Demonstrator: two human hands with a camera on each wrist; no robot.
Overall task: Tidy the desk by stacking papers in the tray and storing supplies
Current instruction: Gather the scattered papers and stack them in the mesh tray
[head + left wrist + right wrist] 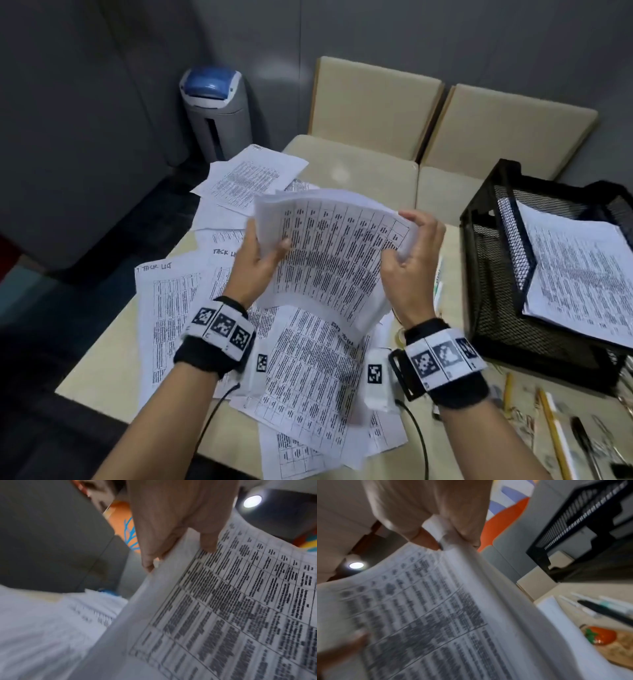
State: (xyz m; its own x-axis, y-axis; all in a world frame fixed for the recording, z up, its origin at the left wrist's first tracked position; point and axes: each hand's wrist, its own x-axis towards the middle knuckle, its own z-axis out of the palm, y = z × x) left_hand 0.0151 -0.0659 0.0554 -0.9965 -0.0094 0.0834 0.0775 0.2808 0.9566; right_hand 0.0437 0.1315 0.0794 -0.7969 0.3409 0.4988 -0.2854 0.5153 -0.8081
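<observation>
I hold a sheaf of printed papers (329, 253) above the desk, bowed in the middle. My left hand (260, 260) grips its left edge, thumb on top. My right hand (411, 250) pinches the right edge; the right wrist view shows thumb and fingers (426, 539) closed on the paper sheaf (423, 615). In the left wrist view the fingers (171, 536) clamp the sheaf's (223, 608) margin. Several loose printed sheets (308, 373) lie scattered on the desk under my hands. A black mesh tray (493, 260) stands at the right with a paper stack (579, 270) on its top tier.
Pencils (551, 431) and a black pen (585, 442) lie at the desk's front right with paper clips. More pens (599, 609) and an orange eraser-like item (600, 635) show in the right wrist view. Beige chairs (373, 99) stand behind the desk, a shredder bin (215, 109) at back left.
</observation>
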